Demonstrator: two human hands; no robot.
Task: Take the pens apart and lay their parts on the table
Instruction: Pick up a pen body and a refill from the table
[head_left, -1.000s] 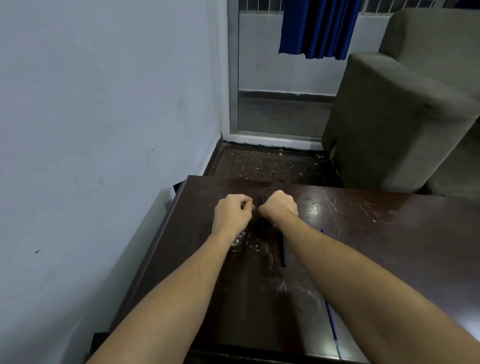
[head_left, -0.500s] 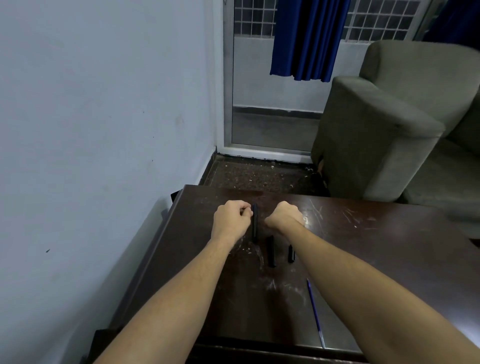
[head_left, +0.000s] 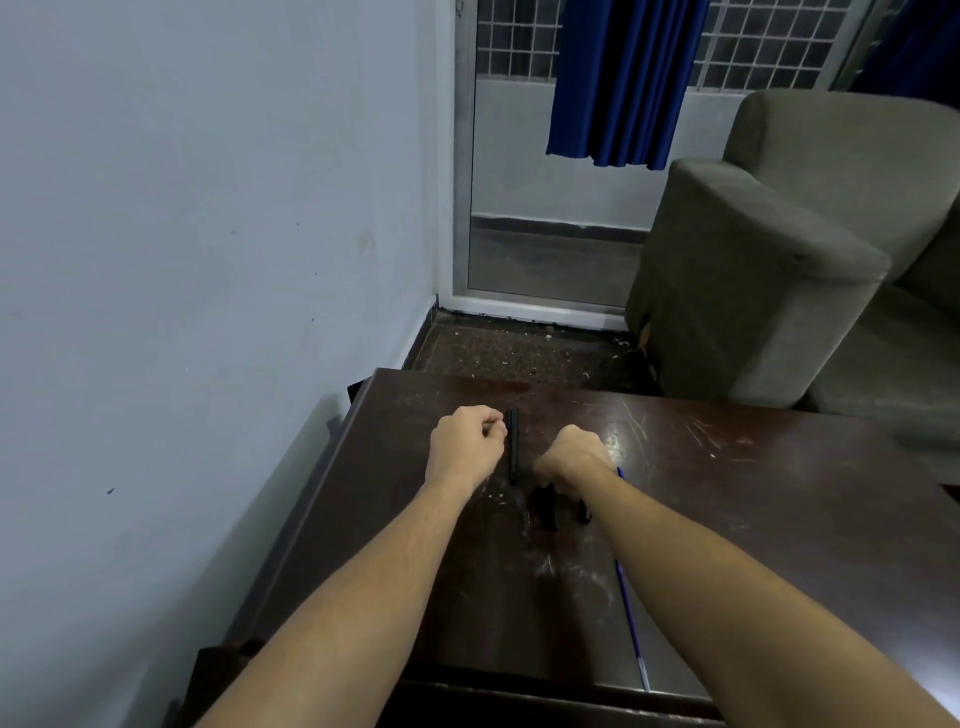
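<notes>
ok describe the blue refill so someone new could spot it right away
On the dark table, follow the right forearm. The blue refill lies along its inner side, running toward the near edge. It is thin, long and blue, whereas the black parts near the hands are short and thick.

L hand (head_left: 467, 447), R hand (head_left: 571, 457) fisted.

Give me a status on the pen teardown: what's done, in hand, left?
Done: two short black parts and a thin blue refill lie loose on the table. In hand: the left hand pinches a black barrel at its far end; the right hand is curled, its grip hidden. Left: setting that barrel down. No intact pens in view.
</notes>
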